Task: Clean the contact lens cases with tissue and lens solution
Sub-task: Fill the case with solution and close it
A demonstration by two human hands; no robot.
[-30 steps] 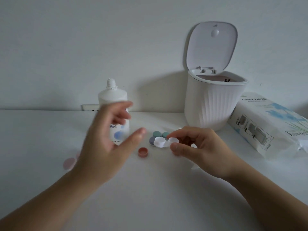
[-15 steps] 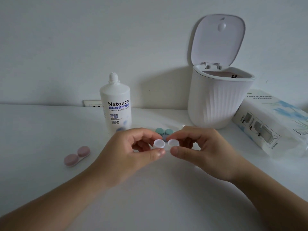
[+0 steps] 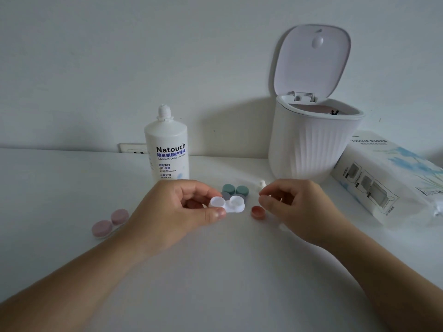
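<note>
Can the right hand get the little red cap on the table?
Probably yes. The right hand hovers right beside the red cap, fingers curled and holding nothing I can see. Nothing lies between them, and the left hand is busy pinching the white case.

My left hand (image 3: 177, 212) covers the foot of the solution bottle (image 3: 167, 152), and the white case (image 3: 227, 204) hides part of the grey-blue case (image 3: 226, 194) behind it. The right edge cuts off the tissue pack (image 3: 393, 178). My right hand's fingers (image 3: 271, 196) curl inward; whether they pinch anything, I cannot tell. The small white piece (image 3: 262, 184) behind them is too blurred to name.
</note>
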